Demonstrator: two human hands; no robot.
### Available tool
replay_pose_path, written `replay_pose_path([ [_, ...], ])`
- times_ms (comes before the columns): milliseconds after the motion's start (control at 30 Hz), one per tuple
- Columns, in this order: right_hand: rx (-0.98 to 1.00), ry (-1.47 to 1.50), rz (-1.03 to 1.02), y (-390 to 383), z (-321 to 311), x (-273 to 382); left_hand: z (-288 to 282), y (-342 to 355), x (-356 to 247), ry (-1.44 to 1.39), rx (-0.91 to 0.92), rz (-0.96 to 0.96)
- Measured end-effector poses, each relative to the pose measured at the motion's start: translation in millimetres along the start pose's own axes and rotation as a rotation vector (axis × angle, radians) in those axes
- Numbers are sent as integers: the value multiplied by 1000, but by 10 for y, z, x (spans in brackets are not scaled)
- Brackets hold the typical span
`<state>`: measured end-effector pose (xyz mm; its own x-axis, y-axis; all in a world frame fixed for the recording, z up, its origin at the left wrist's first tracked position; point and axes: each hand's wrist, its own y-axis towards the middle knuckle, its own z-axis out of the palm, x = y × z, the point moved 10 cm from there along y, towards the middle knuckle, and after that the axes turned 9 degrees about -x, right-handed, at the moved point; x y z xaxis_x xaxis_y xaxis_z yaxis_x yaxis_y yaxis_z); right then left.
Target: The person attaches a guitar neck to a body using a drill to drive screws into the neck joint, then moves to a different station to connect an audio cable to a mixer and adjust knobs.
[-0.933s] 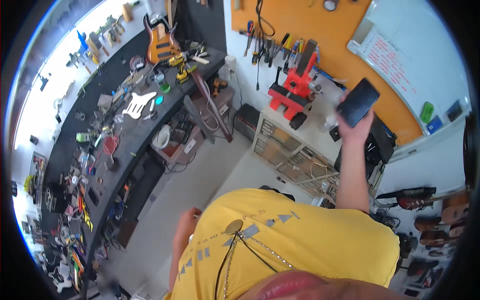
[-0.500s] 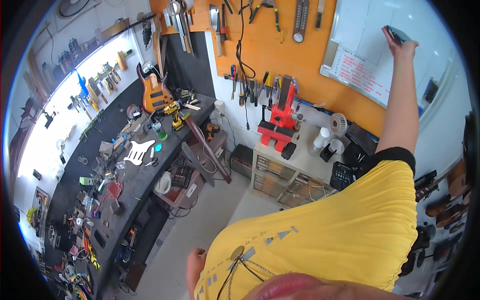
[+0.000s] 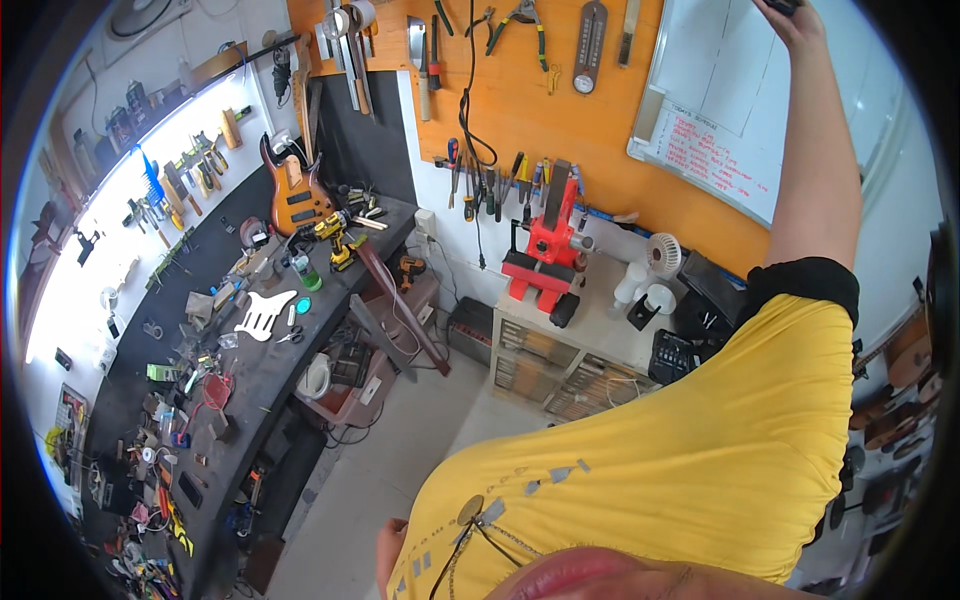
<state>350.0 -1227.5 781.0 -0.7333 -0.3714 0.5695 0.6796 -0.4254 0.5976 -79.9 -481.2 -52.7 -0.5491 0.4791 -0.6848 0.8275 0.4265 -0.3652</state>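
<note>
My right arm stretches up to the whiteboard [image 3: 715,60] on the far right wall. At the top edge of the picture my right hand [image 3: 800,25] is closed around a dark block that looks like a whiteboard eraser [image 3: 780,5], partly cut off. Ruled lines mark the upper board, and red handwriting fills its lower part. Low beside my yellow shirt hangs my left hand [image 3: 391,545], mostly hidden by the shirt; its fingers do not show clearly.
A cluttered dark workbench [image 3: 330,260] runs along the left, bearing an electric guitar body [image 3: 303,205] and a yellow drill [image 3: 335,232]. Below the board, a drawer cabinet [image 3: 540,345] carries a red vise-like tool [image 3: 550,245] and a small fan [image 3: 662,255]. Tools hang on the orange pegboard [image 3: 640,120].
My right hand has moved higher along the whiteboard with the eraser, up to the picture's top edge. The view has shifted slightly. My left hand stays low at my side.
</note>
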Motion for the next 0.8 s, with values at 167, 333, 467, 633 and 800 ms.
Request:
replay_pose_path([
  [167,-85,-85,-8,-408,619,-355,59,259,141,-10,26,-110],
  [333,-79,5,20,-461,837,-577,74,391,210,16,-3,-24],
  [467,-81,-37,-14,-369,768,-625,83,315,157,14,10,-8],
  [633,-32,-83,-48,-175,603,-656,114,67,122,33,11,-19],
  [800,10,-87,-6,-43,443,-725,48,-124,-185,-44,-14,-8],
])
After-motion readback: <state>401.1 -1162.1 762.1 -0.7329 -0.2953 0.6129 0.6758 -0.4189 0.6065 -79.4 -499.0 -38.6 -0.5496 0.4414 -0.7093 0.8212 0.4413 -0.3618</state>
